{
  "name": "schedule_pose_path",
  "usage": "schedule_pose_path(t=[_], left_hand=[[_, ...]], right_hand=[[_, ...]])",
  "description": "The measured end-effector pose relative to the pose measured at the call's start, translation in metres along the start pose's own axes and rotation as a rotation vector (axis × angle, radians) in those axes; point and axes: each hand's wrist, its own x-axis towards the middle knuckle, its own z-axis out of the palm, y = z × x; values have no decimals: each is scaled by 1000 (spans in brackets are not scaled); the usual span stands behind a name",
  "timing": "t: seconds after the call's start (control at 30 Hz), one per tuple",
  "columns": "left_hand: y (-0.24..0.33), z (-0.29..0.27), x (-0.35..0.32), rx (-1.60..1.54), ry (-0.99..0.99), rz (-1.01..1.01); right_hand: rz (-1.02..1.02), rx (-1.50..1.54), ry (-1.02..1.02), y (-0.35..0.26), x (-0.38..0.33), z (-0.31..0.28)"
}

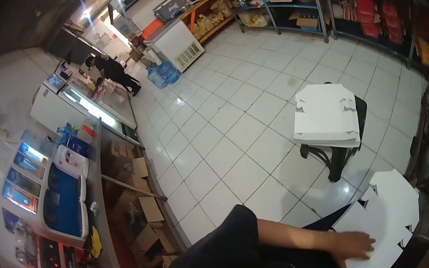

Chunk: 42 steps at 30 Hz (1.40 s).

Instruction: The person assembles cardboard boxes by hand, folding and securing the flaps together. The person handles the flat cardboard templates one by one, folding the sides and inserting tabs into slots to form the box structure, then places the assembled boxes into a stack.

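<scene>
My left arm, in a black short sleeve, reaches across to the lower right. My left hand lies on a flat white die-cut cardboard sheet, its fingers stretched out over the surface. The sheet has notches and slots along its edges and looks like an unfolded box blank. Whether more sheets lie under it I cannot tell. Beyond it, a stack of similar white box blanks rests on a black stool. My right hand is not in view.
A steel counter on the left carries a blue-and-white basin and a yellow cloth. Cardboard boxes sit beneath it. Far off, a person in black bends near blue water jugs and a chest freezer. Shelving lines the back.
</scene>
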Motion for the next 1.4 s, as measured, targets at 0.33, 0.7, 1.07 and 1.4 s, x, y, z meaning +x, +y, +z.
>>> schedule_pose_path(t=[0.33,0.7,1.07,1.4], left_hand=[[7,-21,39,185,-385,-211],[69,-77,56,-61,221,29],[54,-98,78,-1215,476,-345],[60,-102,75,-1567,592,-189]], right_hand=[[-212,-44,87,51,22,-14],[-537,-41,517,6,-7,4],[-1458,-181,362,-123,-34,21],[-1450,369,290,-108,-33,34]])
